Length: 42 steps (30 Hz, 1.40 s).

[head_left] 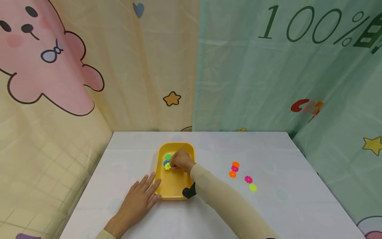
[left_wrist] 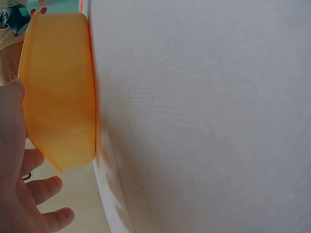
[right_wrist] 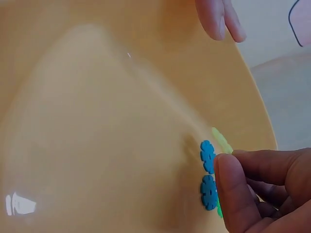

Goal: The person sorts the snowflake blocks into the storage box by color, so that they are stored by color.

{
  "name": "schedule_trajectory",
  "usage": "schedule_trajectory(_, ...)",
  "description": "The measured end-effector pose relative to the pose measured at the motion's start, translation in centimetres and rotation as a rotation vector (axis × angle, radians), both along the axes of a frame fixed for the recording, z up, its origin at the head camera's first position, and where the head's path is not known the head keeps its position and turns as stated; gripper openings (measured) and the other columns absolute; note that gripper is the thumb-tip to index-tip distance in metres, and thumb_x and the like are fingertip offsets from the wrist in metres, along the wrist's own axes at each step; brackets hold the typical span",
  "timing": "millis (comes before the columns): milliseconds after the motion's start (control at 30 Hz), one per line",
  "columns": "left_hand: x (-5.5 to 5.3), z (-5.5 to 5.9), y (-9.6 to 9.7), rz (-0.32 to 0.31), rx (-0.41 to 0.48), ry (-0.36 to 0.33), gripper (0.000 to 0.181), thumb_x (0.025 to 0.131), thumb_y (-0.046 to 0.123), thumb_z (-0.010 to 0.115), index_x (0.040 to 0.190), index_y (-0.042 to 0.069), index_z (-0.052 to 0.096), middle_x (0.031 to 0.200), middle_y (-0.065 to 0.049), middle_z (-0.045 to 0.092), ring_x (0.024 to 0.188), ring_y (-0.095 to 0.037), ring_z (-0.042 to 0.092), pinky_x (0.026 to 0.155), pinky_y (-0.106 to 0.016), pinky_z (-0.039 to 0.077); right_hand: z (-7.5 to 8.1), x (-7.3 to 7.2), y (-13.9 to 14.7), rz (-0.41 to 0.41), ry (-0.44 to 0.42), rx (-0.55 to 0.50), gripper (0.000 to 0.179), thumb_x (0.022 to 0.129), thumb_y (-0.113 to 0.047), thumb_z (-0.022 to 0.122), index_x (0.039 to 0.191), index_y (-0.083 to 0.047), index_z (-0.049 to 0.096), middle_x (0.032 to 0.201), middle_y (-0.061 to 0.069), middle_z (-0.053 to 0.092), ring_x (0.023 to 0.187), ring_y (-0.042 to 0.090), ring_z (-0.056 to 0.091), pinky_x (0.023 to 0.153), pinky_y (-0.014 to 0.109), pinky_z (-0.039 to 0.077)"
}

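A yellow tray (head_left: 174,187) lies on the white table. My right hand (head_left: 182,160) reaches inside it, thumb and forefinger pinched at a yellow-green flower-shaped plastic piece (head_left: 167,166). Blue flower pieces (right_wrist: 208,156) show beside the fingertips in the right wrist view. A green flower piece (head_left: 168,156) lies just beyond them, mostly hidden by the thumb in that view. My left hand (head_left: 139,200) is at the tray's left side, its spread fingers touching the rim. In the left wrist view that hand (left_wrist: 19,160) overlaps the tray's outer wall (left_wrist: 60,92).
Right of the tray, loose flower pieces lie on the table (head_left: 215,212): orange ones (head_left: 232,174), pink ones (head_left: 248,179) and a yellow one (head_left: 253,188). Printed curtains (head_left: 149,66) hang along the table's back and sides.
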<state>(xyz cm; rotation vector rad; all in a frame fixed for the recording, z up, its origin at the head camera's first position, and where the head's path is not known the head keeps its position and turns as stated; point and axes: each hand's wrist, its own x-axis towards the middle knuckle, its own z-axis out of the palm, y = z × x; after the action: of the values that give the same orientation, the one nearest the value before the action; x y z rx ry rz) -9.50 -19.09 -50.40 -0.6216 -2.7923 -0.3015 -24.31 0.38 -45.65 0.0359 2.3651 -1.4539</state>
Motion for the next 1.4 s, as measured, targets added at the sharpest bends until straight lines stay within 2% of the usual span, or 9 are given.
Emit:
schedule_trajectory(200,0.0,0.1,0.0,0.015,-0.008,-0.033,0.059,0.101,0.050,0.058,0.152,0.020,0.052,0.163,-0.007,0.037,0.146,-0.036,0.041,0.112,-0.064,0.037,-0.2,0.0,-0.6,0.009,-0.001,0.044,0.006,0.083,0.008,0.075,0.085,0.002,0.074,0.074,0.008,0.068,0.062,0.021,0.068,0.067,0.031,0.062)
schedule_trajectory(367,0.0,0.0,0.0,0.011,0.000,-0.022,0.058,0.101,0.049,0.059,0.151,0.020,0.053,0.163,-0.007,0.038,0.146,-0.036,0.041,0.111,-0.064,0.038,-0.3,0.0,-1.1,0.005,-0.037,0.079,0.006,0.084,0.005,0.076,0.082,0.001,0.073,0.071,0.008,0.068,0.062,0.021,0.069,0.067,0.030,0.062)
schedule_trajectory(533,0.1,0.0,0.1,0.001,0.000,-0.014,0.057,0.101,0.048,0.059,0.150,0.019,0.054,0.162,-0.008,0.039,0.145,-0.037,0.042,0.110,-0.064,0.038,-0.8,-0.1,-1.4,-0.003,-0.034,0.106,0.010,0.083,0.007,0.077,0.078,0.000,0.071,0.067,0.008,0.066,0.057,0.019,0.067,0.062,0.030,0.061)
schedule_trajectory(700,0.2,0.0,0.1,0.002,-0.004,-0.010,0.057,0.101,0.048,0.059,0.150,0.019,0.053,0.162,-0.008,0.039,0.145,-0.037,0.042,0.110,-0.064,0.038,-1.1,-0.1,-1.5,-0.012,-0.046,0.119,0.010,0.084,0.005,0.078,0.081,0.000,0.069,0.069,0.008,0.066,0.060,0.021,0.070,0.062,0.029,0.061)
schedule_trajectory(967,0.1,0.2,0.1,0.005,-0.009,0.005,0.057,0.101,0.048,0.059,0.150,0.019,0.054,0.162,-0.008,0.039,0.145,-0.037,0.043,0.111,-0.063,0.038,-0.7,-0.3,-1.5,0.006,-0.054,0.125,0.011,0.084,0.006,0.076,0.079,0.001,0.068,0.067,0.009,0.065,0.059,0.023,0.071,0.062,0.030,0.061)
schedule_trajectory(1200,0.1,0.1,0.3,0.002,-0.007,0.024,0.057,0.101,0.049,0.059,0.149,0.018,0.055,0.161,-0.009,0.042,0.143,-0.037,0.045,0.109,-0.063,0.039,-0.6,-0.1,-1.2,0.015,-0.054,0.135,0.012,0.087,0.003,0.073,0.075,0.003,0.071,0.060,0.009,0.058,0.049,0.019,0.060,0.058,0.029,0.059)
schedule_trajectory(1400,0.1,0.0,0.2,0.004,-0.011,0.038,0.057,0.101,0.050,0.058,0.148,0.019,0.056,0.160,-0.009,0.043,0.142,-0.036,0.045,0.109,-0.062,0.039,0.4,0.2,-0.9,0.046,-0.056,0.095,0.011,0.092,-0.006,0.072,0.084,0.002,0.072,0.062,0.007,0.062,0.051,0.018,0.061,0.058,0.026,0.058)
